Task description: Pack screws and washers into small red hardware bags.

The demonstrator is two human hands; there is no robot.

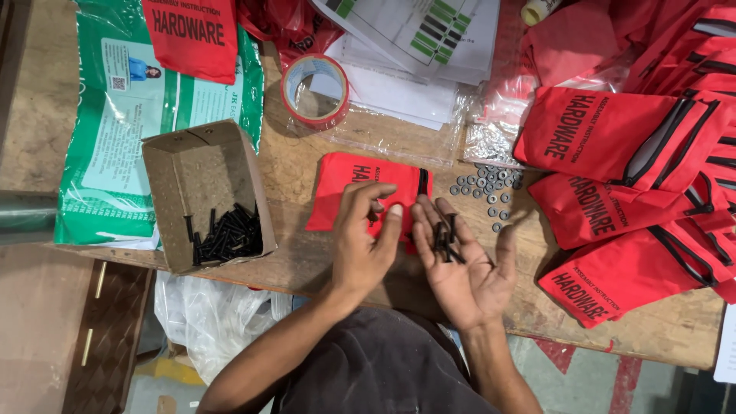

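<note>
My right hand [468, 268] lies palm up over the table's front edge, cupping several black screws [446, 236]. My left hand [365, 234] hovers just to its left, back upward, fingers curled and reaching toward those screws; whether it pinches one I cannot tell. Under both hands lies a flat red fabric pouch [349, 180] with black lettering and a black zip. A small open cardboard box [201, 195] with more black screws [226, 234] in its near corner stands to the left. Loose grey washers [483, 188] are scattered right of the pouch.
A heap of red pouches [629, 153] fills the right side. A red tape roll [314, 90], clear plastic bags [399, 126] and printed sheets [414, 34] lie at the back. A green printed sack [123, 115] covers the left. The wooden table [307, 261] ends near me.
</note>
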